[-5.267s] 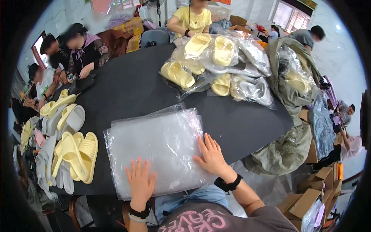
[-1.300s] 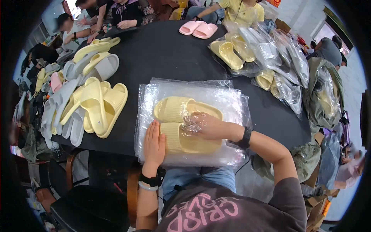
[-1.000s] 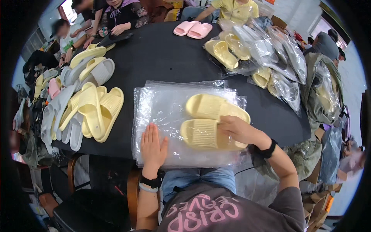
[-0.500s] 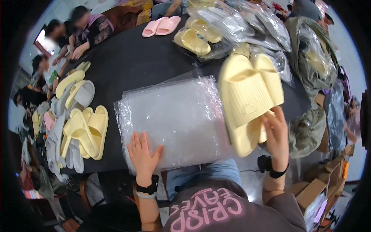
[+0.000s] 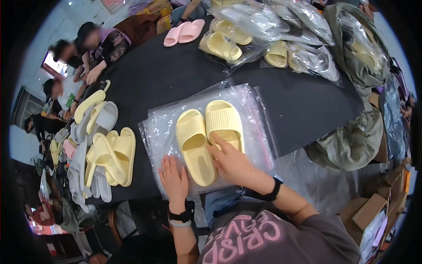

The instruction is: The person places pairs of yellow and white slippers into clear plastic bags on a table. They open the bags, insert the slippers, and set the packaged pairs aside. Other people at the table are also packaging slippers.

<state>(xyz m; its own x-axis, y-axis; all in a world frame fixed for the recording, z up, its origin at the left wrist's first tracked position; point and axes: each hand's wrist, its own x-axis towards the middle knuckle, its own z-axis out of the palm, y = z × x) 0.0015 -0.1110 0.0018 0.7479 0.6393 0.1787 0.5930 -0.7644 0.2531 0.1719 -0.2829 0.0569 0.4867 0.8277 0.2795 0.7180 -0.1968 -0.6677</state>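
Observation:
A pair of pale yellow slide slippers, the left one (image 5: pixel 198 160) and the right one (image 5: pixel 224 119), lies side by side on a stack of clear plastic bags (image 5: pixel 160 121), toes pointing away from me. My right hand (image 5: pixel 235 165) reaches across the right slipper's heel, its fingers curled at the inner edges of the pair; part of that slipper is hidden beneath it. My left hand (image 5: pixel 175 181) rests flat on the bags' near left corner, beside the left slipper's heel, fingers stretched out and holding nothing.
Loose yellow slippers (image 5: pixel 125 154) and grey slippers (image 5: pixel 105 116) are piled on the left. Pink slippers (image 5: pixel 191 31) sit at the far edge; bagged slippers (image 5: pixel 250 22) are heaped far right. A green sack (image 5: pixel 347 145) and cardboard boxes (image 5: pixel 371 211) stand right; several people work far left.
My right hand has brought the yellow slippers from the right, above the table, down onto the bag stack. My left hand has stayed flat on the bags.

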